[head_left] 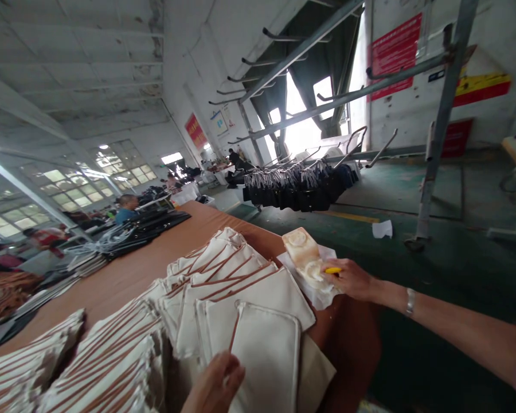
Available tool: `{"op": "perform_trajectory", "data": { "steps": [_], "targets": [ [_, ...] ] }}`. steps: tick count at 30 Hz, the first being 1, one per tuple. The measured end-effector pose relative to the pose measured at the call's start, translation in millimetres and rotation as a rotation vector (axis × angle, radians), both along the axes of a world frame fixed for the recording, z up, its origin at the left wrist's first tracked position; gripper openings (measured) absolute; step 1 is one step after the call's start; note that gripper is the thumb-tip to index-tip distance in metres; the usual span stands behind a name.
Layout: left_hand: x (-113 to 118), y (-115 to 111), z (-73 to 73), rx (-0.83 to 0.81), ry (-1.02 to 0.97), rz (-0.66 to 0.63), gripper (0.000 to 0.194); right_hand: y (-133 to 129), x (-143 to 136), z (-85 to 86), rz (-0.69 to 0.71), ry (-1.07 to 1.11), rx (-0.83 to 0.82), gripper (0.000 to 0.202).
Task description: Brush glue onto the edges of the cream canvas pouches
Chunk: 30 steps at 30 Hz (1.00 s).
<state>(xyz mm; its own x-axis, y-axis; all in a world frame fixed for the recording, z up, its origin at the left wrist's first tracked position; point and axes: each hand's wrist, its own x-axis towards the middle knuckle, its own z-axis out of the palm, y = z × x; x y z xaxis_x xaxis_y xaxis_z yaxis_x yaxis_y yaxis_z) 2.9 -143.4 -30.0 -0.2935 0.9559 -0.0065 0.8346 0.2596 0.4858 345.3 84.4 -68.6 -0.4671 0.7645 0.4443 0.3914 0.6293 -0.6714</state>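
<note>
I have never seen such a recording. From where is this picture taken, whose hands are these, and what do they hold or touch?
No machine is working here: the two bare hands belong to a person wearing a camera on the head, looking forward and down. The right hand holds something yellow, mostly hidden by the fingers, beside a pale block and creamy stuff over a white sheet. The left hand is at the edge of the nearest cream panel; its grip is unclear. More panels with brown strips lie overlapping on the brown table.
</note>
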Motion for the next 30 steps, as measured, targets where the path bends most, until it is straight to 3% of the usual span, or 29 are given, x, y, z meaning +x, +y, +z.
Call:
{"op": "perform_trajectory", "data": {
  "steps": [2,8,11,14,17,22,27,30],
  "targets": [
    [-1,18,-3.5,-0.037,0.077,0.04,0.023,-8,5,-0.8,0.039,-0.001,0.025,0.017],
    [-2,64,-20.7,-0.076,0.193,0.343,0.038,-10,11,-12.7,0.009,0.049,0.036,0.02],
    [-1,75,-29.3,-0.091,0.18,0.401,0.038,-15,11,-15.8,-0.001,0.052,0.015,0.018],
    [-2,81,-34.5,-0.086,0.144,0.421,0.035,-27,9,-7.5,-0.075,0.149,-0.101,0.021],
    [2,79,-36.2,-0.042,0.09,0.379,0.031,-43,-2,10.5,-0.141,0.386,-0.359,0.028],
    [21,56,-38.8,0.143,0.084,0.296,0.033,-64,-24,37.6,0.026,0.774,-0.607,0.032],
    [34,40,-43.8,0.295,0.223,0.354,0.024,-77,-33,40.3,0.082,0.87,-0.679,0.031],
    [38,35,-43.8,0.375,0.302,0.321,0.019,-83,-28,38.2,0.076,0.907,-0.718,0.031]
  ]
}}
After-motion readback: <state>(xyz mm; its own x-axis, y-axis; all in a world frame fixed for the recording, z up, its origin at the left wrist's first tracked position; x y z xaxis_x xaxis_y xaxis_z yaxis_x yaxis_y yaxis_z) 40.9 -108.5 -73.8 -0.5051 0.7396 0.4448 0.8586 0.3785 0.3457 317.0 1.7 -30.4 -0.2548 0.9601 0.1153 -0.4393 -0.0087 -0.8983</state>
